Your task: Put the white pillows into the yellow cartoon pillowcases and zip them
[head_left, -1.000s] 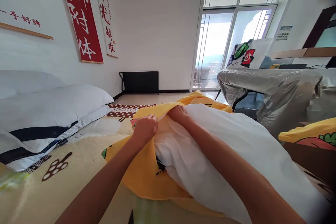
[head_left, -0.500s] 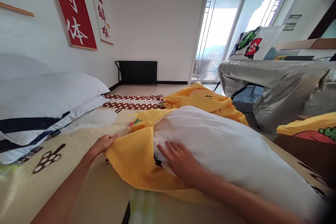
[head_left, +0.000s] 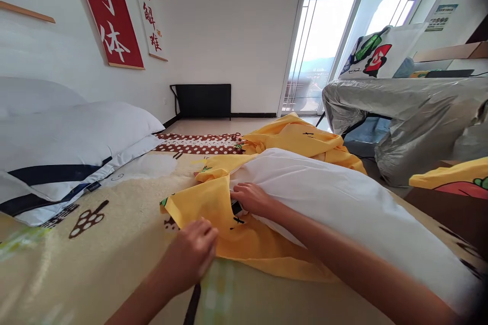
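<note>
A plump white pillow (head_left: 324, 193) lies across the bed, its near-left end against a yellow pillowcase (head_left: 202, 200) with printed carrots and small black marks. My left hand (head_left: 196, 246) is closed on the pillowcase's front edge, over the bedspread. At the case's opening edge, beside the pillow, my right hand (head_left: 249, 198) has its fingers bent together and seems to pinch the yellow cloth; its fingertips are partly hidden. A dark patch shows in the gap just below them.
White pillows (head_left: 76, 137) with navy bands lie at the left on the cream patterned bedspread (head_left: 125, 223). More yellow cloth (head_left: 305, 134) is heaped behind. At right stand a brown box (head_left: 446, 213) and a plastic-wrapped table (head_left: 419, 106) bearing a bag (head_left: 381, 53).
My left hand has moved right and nearer, along the pillowcase's front edge. My right hand has gone from lying spread on the pillow to bent fingers at the case's opening.
</note>
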{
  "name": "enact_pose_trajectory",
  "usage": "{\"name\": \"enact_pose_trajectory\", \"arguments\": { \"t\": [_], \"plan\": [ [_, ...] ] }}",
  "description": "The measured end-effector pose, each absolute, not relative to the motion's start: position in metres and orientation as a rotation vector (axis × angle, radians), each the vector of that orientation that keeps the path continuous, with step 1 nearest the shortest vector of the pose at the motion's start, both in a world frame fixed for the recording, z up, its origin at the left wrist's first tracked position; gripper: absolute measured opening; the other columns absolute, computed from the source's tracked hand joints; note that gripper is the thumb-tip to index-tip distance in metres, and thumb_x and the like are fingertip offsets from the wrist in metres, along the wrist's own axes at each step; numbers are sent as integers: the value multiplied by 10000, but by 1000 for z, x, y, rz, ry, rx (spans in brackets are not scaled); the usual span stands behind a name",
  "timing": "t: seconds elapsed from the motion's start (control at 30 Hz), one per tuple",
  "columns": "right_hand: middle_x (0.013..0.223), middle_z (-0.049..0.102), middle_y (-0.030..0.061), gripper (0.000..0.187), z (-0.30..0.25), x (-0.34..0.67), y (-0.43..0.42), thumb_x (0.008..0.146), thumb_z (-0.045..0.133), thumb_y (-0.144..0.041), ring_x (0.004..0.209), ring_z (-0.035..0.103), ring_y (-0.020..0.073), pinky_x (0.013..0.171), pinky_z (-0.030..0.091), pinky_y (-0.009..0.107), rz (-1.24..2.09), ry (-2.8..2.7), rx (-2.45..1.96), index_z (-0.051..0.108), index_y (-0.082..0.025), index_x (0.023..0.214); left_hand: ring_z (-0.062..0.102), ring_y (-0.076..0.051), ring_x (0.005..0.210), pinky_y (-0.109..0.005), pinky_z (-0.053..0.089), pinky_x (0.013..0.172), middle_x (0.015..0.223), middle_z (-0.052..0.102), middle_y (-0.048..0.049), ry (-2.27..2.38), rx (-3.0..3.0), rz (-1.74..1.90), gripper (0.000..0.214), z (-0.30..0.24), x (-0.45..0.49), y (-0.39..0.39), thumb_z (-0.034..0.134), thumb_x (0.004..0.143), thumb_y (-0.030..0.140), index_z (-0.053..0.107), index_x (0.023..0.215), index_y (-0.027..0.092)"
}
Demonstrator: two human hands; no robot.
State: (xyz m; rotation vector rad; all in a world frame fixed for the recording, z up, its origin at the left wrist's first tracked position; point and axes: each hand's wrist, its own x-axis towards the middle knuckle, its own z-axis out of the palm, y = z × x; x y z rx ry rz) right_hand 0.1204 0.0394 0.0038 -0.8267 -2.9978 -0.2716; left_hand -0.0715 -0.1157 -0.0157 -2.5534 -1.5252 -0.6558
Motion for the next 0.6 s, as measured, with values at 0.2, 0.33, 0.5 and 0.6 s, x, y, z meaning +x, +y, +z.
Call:
{"name": "enact_pose_trajectory", "arguments": {
  "t": [0.2,0.33,0.5,0.6],
  "plan": [
    [925,641,65,270,16,134,31,894,482,-135,839,582,171,713,379,265,-263,-3080,-677,613,-210,1118,553,-261,977,-402,390,852,1040,622,-127,-1210,-2597,-189,280,-38,4,-86,384,873,119,598,1054,125],
    [959,648,61,387,11,152,29,898,424,-72,885,574,174,749,383,278,-358,-3092,-584,561,-241,1218,598,-293,927,-465,362,893,958,663,-182,-1496,-2545,10,310,-49,15,-65,423,909,230,677,987,71],
    [989,648,117,295,-3,147,35,934,394,-121,982,553,218,843,376,350,-68,-3128,-628,624,-175,1113,635,-279,731,-495,372,859,737,687,-175,-1603,-2582,108,206,-50,32,-57,547,810,177,736,780,100],
    [988,639,147,228,1,136,53,876,436,-62,1023,544,236,915,343,402,375,-2993,-651,653,-122,910,633,-262,745,-474,379,882,763,693,-157,-1503,-2703,115,126,-34,44,-62,638,717,194,728,765,121]
  ]
}}
